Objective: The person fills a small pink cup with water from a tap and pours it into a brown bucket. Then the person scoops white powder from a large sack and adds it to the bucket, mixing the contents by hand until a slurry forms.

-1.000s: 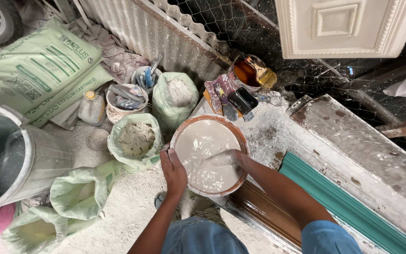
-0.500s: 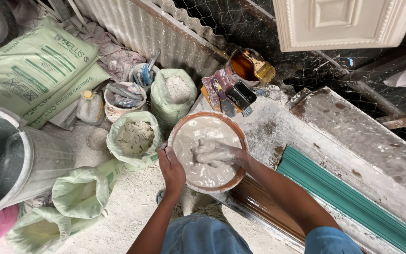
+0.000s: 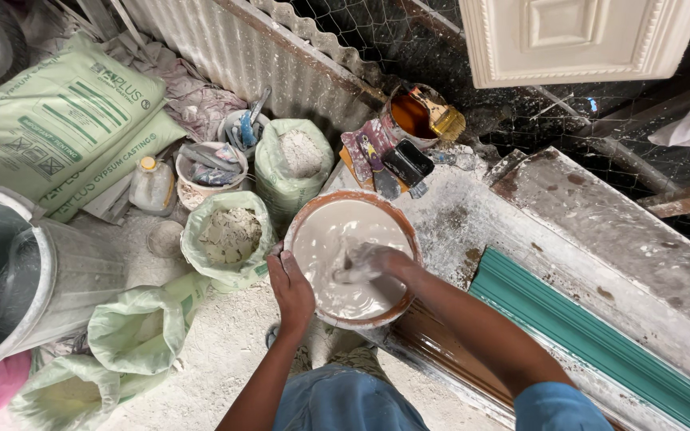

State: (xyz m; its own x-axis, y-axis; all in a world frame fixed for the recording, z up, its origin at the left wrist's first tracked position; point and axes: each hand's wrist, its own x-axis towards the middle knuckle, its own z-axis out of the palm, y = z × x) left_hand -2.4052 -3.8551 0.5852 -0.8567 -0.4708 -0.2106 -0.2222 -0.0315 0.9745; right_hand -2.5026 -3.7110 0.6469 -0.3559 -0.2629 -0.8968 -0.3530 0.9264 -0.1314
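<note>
Change: since the earlier frames the right hand [image 3: 377, 262] has slid from the bowl's near right side toward its middle, while the left hand [image 3: 291, 287] stays on the rim.
Bowl: a round basin [image 3: 307, 219] with a brown rim sits at the near corner of a plaster-crusted table [image 3: 473, 219], holding smooth white wet mix [image 3: 337, 231].
Right hand: coated in white mix, sunk into it near the centre, forearm reaching in from the lower right; fingers curled together in the paste, closed on no object.
Left hand: clasps the basin's near left edge, fingers pressed together over the rim, thumb toward the inside.
Table: dusty white with rusty spots; a teal moulding strip [image 3: 592, 335] lies along its right part.
Behind the basin: a tin of brown liquid [image 3: 410, 116] with a brush [image 3: 441, 118] across it, beside a black object and stained scrapers.
Floor: powder-covered ground to the left carries open green sacks [image 3: 229, 239] of grey-white powder, a small bucket of tools [image 3: 205, 172], and a large grey drum [image 3: 33, 279].
Room: stacked pale green printed bags [image 3: 49, 120] lean at the far left; corrugated sheet and wire mesh form the back wall, with a white ornamental panel [image 3: 576, 36] above.
</note>
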